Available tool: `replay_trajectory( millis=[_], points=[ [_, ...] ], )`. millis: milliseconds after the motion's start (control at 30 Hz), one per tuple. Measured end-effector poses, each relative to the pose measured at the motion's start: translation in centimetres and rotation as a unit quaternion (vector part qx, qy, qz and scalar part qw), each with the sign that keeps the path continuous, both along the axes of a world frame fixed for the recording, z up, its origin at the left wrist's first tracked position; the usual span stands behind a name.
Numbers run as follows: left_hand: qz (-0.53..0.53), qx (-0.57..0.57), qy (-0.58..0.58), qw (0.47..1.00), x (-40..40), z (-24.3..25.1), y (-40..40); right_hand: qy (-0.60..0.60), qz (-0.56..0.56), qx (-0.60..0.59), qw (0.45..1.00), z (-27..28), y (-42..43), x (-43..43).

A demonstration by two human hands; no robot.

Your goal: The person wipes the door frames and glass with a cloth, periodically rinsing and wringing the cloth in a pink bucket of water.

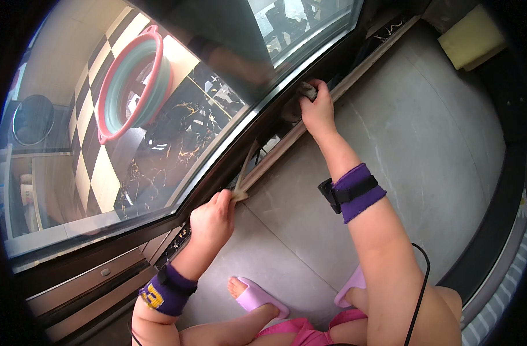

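My left hand is closed on one end of a thin, light-coloured strip of cloth, beside the sill of a dark-framed sliding glass door. The strip runs up from the fingers towards the door frame. Farther up the same frame, my right hand pinches a crumpled grey-brown cloth against the lower frame. Whether the strip and the crumpled cloth are one piece cannot be told. Both forearms wear purple bands with black straps.
Behind the glass, a pink-rimmed collapsible basin stands near a black-and-cream checkered border. Grey floor tiles lie on my side, with a yellow box-like thing at the top right. My feet wear lilac slippers. A black cable hangs by my right arm.
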State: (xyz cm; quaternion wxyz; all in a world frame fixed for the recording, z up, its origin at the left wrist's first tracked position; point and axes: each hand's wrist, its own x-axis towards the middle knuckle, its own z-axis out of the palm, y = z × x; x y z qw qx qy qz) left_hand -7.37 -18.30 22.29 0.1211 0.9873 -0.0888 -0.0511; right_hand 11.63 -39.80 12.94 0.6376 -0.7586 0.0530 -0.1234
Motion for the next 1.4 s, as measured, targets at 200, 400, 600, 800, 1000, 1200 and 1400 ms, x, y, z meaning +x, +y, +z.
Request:
replay_trajectory(
  millis=[200, 400, 600, 800, 1000, 1200, 1400],
  points=[
    [-0.004, 0.001, 0.035, 0.999, -4.0, 1.9, 4.4, -0.028, -0.032, -0.042, 0.998, 0.6, 2.9, -2.5],
    [-0.008, 0.002, 0.007, 1.000, -4.4, 1.3, 6.3, -0.023, 0.025, -0.007, 0.999, 0.5, 11.4, -12.7],
    [-0.006, 0.010, -0.022, 1.000, -5.5, 0.1, 8.3, -0.029, -0.036, -0.074, 0.996, 0.5, 6.1, -5.4],
    [-0.001, -0.013, -0.023, 1.000, -5.3, 0.2, 8.7, -0.010, -0.124, -0.044, 0.991, 1.1, 5.1, -2.5],
    [-0.011, 0.002, -0.036, 0.999, -5.1, -0.1, 8.2, -0.027, 0.019, -0.001, 0.999, 0.5, 11.1, -10.6],
    [-0.022, 0.002, -0.055, 0.998, -5.1, -1.1, 8.6, -0.004, -0.107, -0.037, 0.994, 0.5, 2.7, -1.4],
    [-0.026, -0.006, -0.043, 0.999, -4.4, 0.3, 7.4, 0.049, -0.123, -0.056, 0.990, 0.8, 7.1, -4.7]
  ],
)
